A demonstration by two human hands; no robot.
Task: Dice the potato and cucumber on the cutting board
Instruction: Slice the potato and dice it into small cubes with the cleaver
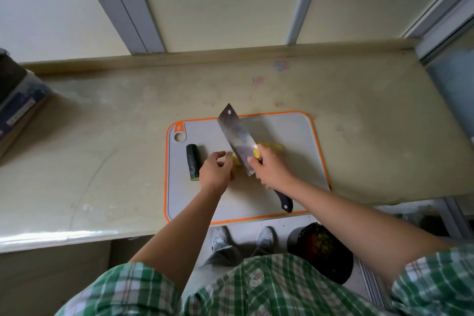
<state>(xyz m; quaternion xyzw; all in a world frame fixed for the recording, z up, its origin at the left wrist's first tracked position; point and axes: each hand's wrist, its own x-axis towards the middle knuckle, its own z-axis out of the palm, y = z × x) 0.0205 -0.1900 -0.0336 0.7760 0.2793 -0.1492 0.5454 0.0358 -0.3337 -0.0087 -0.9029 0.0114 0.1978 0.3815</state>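
Nearest us, below the near edge of the cutting board (289, 133), a dark bin (323, 251) sits on the floor. On the board's near half, our right hand (269, 172) grips the cleaver (237, 136) high up where handle meets blade, with the black handle end sticking out toward the board's near edge. Our left hand (214, 170) curls its fingers onto the potato (234, 159) at mid-board. More pale potato shows just past the right hand, partly hidden. We judge potato firm, dense, wet and slick on cut faces, so hold it flat side down with fingertips tucked back from the edge. The cucumber (193, 161) lies at the board's left side, apart from the left hand, uncut along its length. It is stiff, round and likely to roll, so pin it from the top. The blade tilts up toward the board's far edge, and beyond that runs the counter (102, 136).
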